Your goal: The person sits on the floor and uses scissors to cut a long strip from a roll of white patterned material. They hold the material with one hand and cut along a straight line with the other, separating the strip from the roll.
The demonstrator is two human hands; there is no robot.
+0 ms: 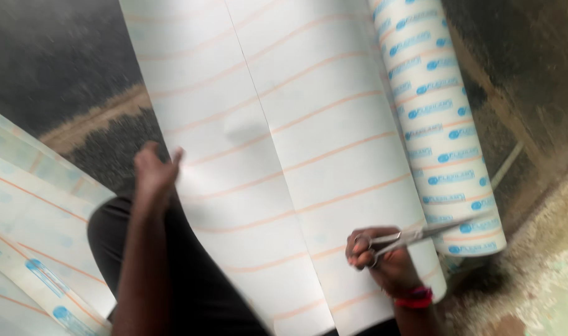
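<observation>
— Two hands, one view from the head camera. What has each got?

— The right hand, with a red band at the wrist, has its fingers closed through the loops of a pair of metal scissors. The blades point away to the right, toward the printed roll, and look nearly closed, though blur makes that hard to judge.

— And the other?

— The left hand rests at the left edge of the white sheet, fingers loosely curled. Whether it pinches the edge or only presses on it, I cannot tell.

— Where does the sheet lie?

— It runs from the top of the view down over the person's dark-clad lap, ruled with thin orange lines, a long crease down its middle. The roll with blue marks lies just beside it on the right, on the rough floor. More of the same material lies at lower left.

— Which step would you call this?

— Readying a cut, I judge: scissors gripped but not visibly biting the sheet. A cut would call for opening the blades and bringing them to the sheet's edge while the left hand holds it taut.
</observation>
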